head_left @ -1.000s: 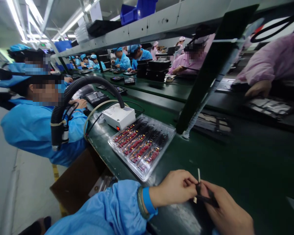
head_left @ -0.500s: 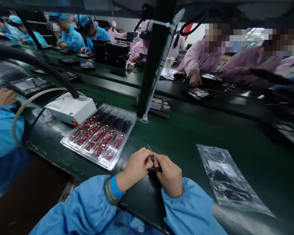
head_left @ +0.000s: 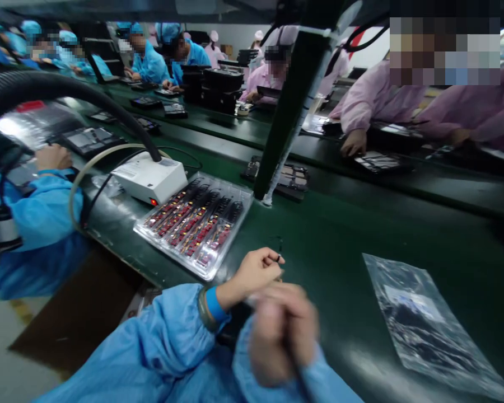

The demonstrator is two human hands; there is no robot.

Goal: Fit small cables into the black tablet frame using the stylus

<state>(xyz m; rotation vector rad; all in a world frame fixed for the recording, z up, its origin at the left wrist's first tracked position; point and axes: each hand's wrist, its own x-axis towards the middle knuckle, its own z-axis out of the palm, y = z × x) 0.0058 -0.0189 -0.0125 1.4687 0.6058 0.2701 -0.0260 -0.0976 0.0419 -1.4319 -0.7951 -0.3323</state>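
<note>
1. Left hand (head_left: pixel 252 274): closed pinch, thumb + fingertips gripping tiny dark part (head_left: pixel 279 258). Part too small to ID. Held in air just above bench, near front corner of tray.
2. Right hand (head_left: pixel 281 336): heavily blurred, close to camera, just below left hand. Fingers look curled round dark slim tool (head_left: pixel 299 372), but grip can't be confirmed. Tool's tip end not clear either.
3. Sleeves: both arms in light-blue smock (head_left: pixel 151 341), w/ blue wristband (head_left: pixel 208 305) + dark band on left wrist.
4. Clear plastic tray (head_left: pixel 151 226) on green bench mat (head_left: pixel 353 240), left of hands, rows of red + black connectors (head_left: pixel 197 226) inside.
5. White bench unit (head_left: pixel 149 179) w/ lit red LED, just behind tray; black corrugated hose (head_left: pixel 63 89) arcs from it toward left.
6. Clear plastic bag (head_left: pixel 424 319) lies flat on mat, right of hands, well apart from them.
7. Black upright post (head_left: pixel 296 112) stands on bench behind tray.
8. Co-worker in blue smock (head_left: pixel 37 221) at left, hand (head_left: pixel 54 158) on dark device (head_left: pixel 90 140).
9. Co-workers in pink smocks (head_left: pixel 378 95) across bench at right; one hand (head_left: pixel 353 143) on dark tray of parts (head_left: pixel 380 162).
</note>
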